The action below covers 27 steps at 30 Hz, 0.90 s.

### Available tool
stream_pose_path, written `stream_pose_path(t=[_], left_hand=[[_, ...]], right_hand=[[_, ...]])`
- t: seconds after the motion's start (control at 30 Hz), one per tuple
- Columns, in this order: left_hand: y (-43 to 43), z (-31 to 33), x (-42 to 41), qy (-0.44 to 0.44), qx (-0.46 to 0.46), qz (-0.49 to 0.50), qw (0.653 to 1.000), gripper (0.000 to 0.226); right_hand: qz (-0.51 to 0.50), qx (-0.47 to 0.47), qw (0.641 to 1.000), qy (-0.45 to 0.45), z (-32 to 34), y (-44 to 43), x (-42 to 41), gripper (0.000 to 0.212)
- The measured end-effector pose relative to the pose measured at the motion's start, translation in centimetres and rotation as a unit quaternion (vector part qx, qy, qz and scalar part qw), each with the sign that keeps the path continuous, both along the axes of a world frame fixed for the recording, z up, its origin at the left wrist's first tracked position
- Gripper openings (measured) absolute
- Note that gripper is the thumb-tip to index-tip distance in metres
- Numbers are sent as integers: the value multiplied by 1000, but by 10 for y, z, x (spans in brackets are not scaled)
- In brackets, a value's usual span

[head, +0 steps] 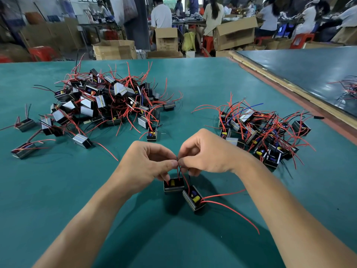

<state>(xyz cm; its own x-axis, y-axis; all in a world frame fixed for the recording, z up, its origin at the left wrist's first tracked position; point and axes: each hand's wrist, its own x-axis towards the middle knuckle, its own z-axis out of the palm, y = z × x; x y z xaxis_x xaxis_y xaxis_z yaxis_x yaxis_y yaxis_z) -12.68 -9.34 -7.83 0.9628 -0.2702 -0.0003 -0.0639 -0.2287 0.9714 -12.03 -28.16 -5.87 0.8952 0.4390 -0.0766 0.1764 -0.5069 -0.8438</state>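
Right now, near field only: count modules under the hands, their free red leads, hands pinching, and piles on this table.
Modules: 2, left module, right module
Free red leads: 2, upper lead, lower lead
Hands pinching wire ends: 2, left hand, right hand
Piles: 2, left pile, right pile
Total: 8

Left module, black, open-topped, yellow part inside, upright; right module touching it, tilted; their red and black leads rise together.
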Motion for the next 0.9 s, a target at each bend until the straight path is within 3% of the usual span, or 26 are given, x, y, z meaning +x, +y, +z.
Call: stream_pose_path(t=[0.3,0.6,0.77,0.9], left_hand=[[-3,3,-3,-10,-14,13,1000,11],[-4,3,-5,-22,14,1,1000,9],[-8,1,-7,5,8,10,1000,19],[-10,-1,-6,24,13,11,1000,8]], right_hand=[[-19,43,998,45,-3,0,1,14],[-25,38,999,2,-5,2,3,18],[-26,41,999,-8,-5,0,4,14],[-30,50,998,-15,-5,-2,5,13]])
